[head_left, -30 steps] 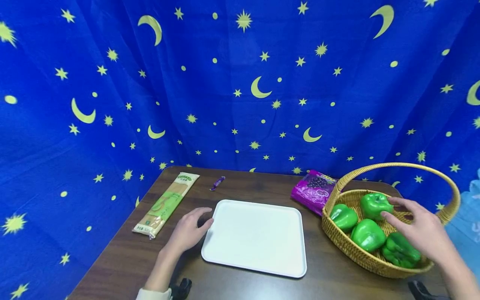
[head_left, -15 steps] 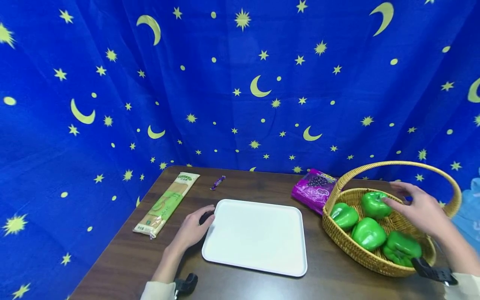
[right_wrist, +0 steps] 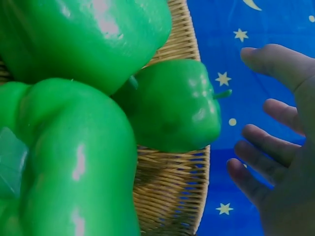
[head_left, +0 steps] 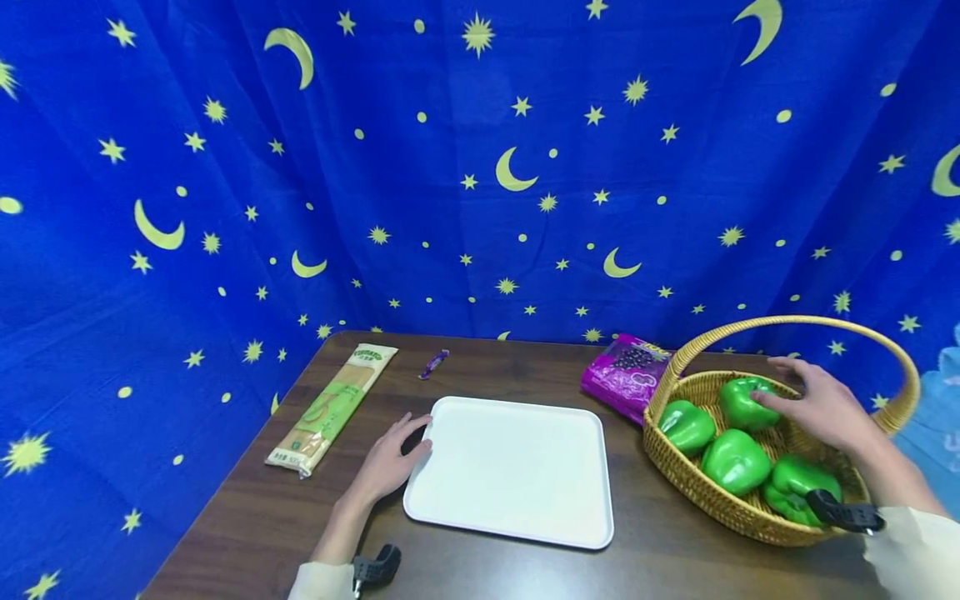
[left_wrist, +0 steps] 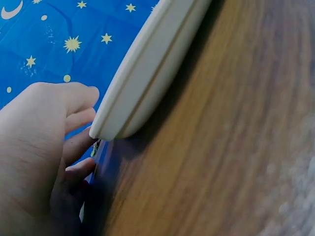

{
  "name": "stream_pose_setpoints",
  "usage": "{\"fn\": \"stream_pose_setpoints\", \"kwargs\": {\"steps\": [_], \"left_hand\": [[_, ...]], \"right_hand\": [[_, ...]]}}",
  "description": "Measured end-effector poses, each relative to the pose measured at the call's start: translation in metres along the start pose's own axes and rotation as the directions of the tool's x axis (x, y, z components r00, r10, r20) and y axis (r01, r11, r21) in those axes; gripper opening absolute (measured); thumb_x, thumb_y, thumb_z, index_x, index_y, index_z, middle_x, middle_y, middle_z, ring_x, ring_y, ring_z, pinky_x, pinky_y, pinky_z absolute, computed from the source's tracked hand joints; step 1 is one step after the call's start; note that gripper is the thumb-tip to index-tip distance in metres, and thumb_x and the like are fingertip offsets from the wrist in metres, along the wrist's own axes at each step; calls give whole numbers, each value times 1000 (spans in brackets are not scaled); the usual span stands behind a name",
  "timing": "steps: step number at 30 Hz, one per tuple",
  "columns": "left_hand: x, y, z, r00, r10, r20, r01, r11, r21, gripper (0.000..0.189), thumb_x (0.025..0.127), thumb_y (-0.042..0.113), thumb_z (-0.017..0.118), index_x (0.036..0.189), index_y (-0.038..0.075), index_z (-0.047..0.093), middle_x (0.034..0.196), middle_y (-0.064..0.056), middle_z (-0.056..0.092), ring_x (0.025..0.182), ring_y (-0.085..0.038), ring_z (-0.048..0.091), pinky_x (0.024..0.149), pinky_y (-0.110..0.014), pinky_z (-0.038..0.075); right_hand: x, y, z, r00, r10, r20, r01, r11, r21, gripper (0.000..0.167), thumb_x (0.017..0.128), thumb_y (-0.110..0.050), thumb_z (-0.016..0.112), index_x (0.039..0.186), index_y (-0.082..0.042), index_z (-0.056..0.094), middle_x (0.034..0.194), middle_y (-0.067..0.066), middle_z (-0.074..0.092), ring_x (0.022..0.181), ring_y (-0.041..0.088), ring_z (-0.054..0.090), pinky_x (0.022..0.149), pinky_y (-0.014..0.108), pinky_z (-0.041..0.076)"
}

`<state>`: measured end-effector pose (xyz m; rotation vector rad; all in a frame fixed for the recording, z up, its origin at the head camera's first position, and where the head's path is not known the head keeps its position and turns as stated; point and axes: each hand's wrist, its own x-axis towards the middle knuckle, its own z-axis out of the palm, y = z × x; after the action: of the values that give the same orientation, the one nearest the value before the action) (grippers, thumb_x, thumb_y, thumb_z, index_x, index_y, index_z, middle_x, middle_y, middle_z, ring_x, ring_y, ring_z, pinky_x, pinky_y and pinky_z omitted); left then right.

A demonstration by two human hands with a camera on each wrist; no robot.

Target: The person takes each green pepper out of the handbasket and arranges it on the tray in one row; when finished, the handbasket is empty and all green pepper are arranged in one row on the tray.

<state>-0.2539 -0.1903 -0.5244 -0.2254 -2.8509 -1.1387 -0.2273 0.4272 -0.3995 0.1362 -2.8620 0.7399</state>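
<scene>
My left hand point(head_left: 386, 462) is at the left edge of a white rectangular tray point(head_left: 513, 471), with fingers loosely bent. In the left wrist view, the thumb and fingertips of the left hand point(left_wrist: 34, 142) meet the end of the tray's rim point(left_wrist: 142, 73); firm contact is unclear. My right hand point(head_left: 825, 408) hovers over a wicker basket point(head_left: 712, 508), thumb and fingers spread beside the rearmost green bell pepper point(head_left: 748, 403). The right wrist view shows a gap between that pepper point(right_wrist: 172, 105) and the right hand point(right_wrist: 290, 196). Several green bell peppers lie in the basket.
The basket's tall handle point(head_left: 787, 320) arches over the peppers. A purple grape-print bag point(head_left: 626, 375) lies left of the basket. A noodle packet point(head_left: 333, 408) and a small purple wrapped candy point(head_left: 433, 364) lie at the left. A starry blue curtain point(head_left: 420, 183) hangs behind the table.
My right hand drew back from over the rear pepper, then shifted slightly left towards it again. The left hand edged slightly closer to the tray's rim. The tray and peppers stay put.
</scene>
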Motion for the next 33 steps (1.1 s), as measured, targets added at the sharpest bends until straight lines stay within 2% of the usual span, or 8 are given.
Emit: {"fn": "stream_pose_setpoints", "kwargs": {"steps": [6,11,15,20,33], "left_hand": [[-2,0,-1,1000,20,-9,-20,1000,-2,40,94,31,60,133,25,59,145,-7,45,136,-33,34,105,-61,26],[-3,-2,-2,999,31,-28,-31,999,-14,38,94,25,59,132,25,60,144,-10,45,134,-34,38,105,-60,28],[-2,-1,-1,999,38,-37,-39,999,-35,37,95,22,58,131,23,62,140,-4,51,135,-31,37,106,-59,27],[-2,0,-1,999,22,-35,-23,999,-38,36,94,21,60,130,23,62,137,3,54,136,-28,36,107,-57,26],[-4,2,-2,999,6,-38,-7,1000,-16,37,94,23,59,131,25,61,143,-10,47,133,-35,38,106,-59,27]], "right_hand": [[4,4,5,999,14,48,-14,1000,-3,82,87,-45,68,138,11,35,129,40,41,113,57,40,84,66,36],[8,6,10,997,-8,72,7,1000,6,84,86,-44,70,138,11,34,128,40,43,113,57,40,84,67,36],[12,8,14,998,-23,64,23,1000,0,82,84,-44,72,136,9,38,126,38,44,113,58,39,84,68,35],[14,13,19,996,6,85,-5,1000,-6,85,82,-48,72,137,6,37,131,41,37,116,62,32,85,73,31],[13,21,28,998,20,55,-19,1000,-12,88,80,-48,74,137,9,40,130,45,31,113,63,32,85,73,31]]}}
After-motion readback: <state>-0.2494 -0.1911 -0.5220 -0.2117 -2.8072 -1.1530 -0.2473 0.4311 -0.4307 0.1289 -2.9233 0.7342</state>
